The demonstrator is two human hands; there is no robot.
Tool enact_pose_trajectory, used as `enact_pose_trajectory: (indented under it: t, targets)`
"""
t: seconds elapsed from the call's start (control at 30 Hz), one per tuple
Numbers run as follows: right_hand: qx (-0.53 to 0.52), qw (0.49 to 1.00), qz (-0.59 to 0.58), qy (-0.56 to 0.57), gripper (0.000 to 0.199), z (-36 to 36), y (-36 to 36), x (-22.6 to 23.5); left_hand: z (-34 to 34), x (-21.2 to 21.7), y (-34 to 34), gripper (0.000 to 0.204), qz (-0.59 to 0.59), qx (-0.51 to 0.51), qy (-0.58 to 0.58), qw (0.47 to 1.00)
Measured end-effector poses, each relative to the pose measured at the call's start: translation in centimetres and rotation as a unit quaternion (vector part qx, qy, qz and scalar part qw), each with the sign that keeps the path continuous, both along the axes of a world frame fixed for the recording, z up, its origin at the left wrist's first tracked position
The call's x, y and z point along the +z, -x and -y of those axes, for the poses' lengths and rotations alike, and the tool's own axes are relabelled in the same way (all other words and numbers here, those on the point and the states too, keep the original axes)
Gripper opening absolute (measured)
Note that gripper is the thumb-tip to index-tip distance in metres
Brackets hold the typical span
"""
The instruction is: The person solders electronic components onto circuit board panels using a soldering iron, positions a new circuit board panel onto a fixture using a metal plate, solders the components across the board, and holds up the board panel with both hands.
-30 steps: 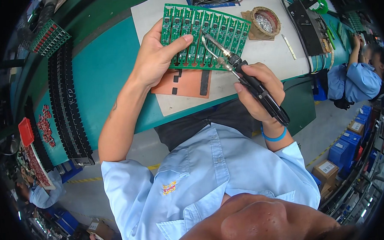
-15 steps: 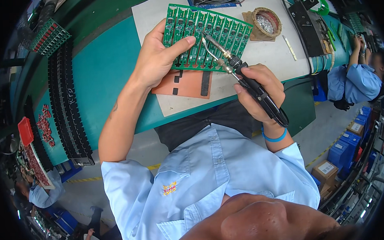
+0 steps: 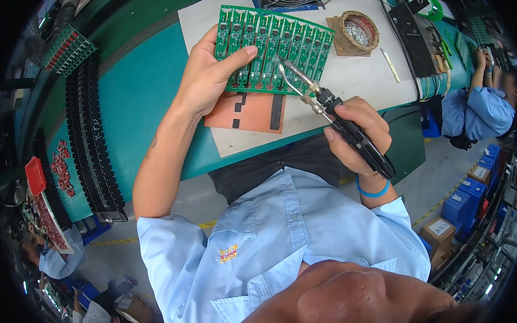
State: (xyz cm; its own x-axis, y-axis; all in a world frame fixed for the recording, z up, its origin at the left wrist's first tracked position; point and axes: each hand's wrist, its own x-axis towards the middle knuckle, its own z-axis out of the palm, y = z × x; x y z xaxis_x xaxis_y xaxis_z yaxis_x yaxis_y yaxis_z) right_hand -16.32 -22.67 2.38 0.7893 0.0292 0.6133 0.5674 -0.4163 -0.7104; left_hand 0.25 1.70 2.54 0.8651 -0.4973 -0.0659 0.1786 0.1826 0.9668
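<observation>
Over half a second we see the left hand [image 3: 208, 77] tip the green panel of narrow circuit boards [image 3: 274, 48] slightly nearer, fingers clamped on its left edge above the teal desk [image 3: 135, 103]. The right hand [image 3: 358, 134] grips the black soldering iron [image 3: 331, 115], its tip now touching the panel, pointing far-left; the panel's long axis runs left-right.

Bench layout as I see it from above.
The circuit board panel [image 3: 274, 48] sits on the mat [image 3: 347, 82], over a flat stencil sheet [image 3: 250, 113]; my left hand [image 3: 208, 77] is on its left, the soldering iron [image 3: 337, 120] at its right, a tip-cleaner pot [image 3: 356, 31] behind right.
</observation>
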Motion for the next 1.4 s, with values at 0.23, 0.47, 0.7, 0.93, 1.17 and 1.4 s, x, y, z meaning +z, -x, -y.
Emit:
enact_pose_trajectory:
  t: [0.23, 0.47, 0.7, 0.93, 1.17, 1.4]
  targets:
    - [-0.11, 0.992, 0.031, -0.044, 0.05, 1.9, 1.1, -0.2, -0.5, -0.3, -0.6, 0.034, -0.037, 0.029, 0.016, 0.999]
    - [-0.272, 0.951, -0.02, -0.147, 0.049, 5.7, -3.5, -2.6, -0.5, -0.2, -0.8, 0.036, -0.052, 0.025, -0.003, 0.998]
    - [-0.287, 0.933, -0.081, -0.202, 0.047, 6.4, -3.6, -4.3, -2.0, 0.7, -1.9, 0.036, -0.069, -0.014, 0.005, 0.998]
    - [-0.277, 0.943, -0.062, -0.173, 0.047, 5.1, -4.2, -4.3, -7.3, 0.9, -6.1, 0.043, -0.022, 0.017, -0.031, 0.999]
    - [-0.323, 0.941, -0.002, -0.1, 0.039, 5.0, -3.5, -4.8, -10.9, -0.6, -9.0, 0.037, -0.034, 0.139, -0.026, 0.989]
    - [-0.271, 0.95, -0.042, -0.146, 0.035, 4.8, -3.3, -3.8, -12.0, -2.2, -11.4, 0.031, -0.121, 0.238, 0.108, 0.958]
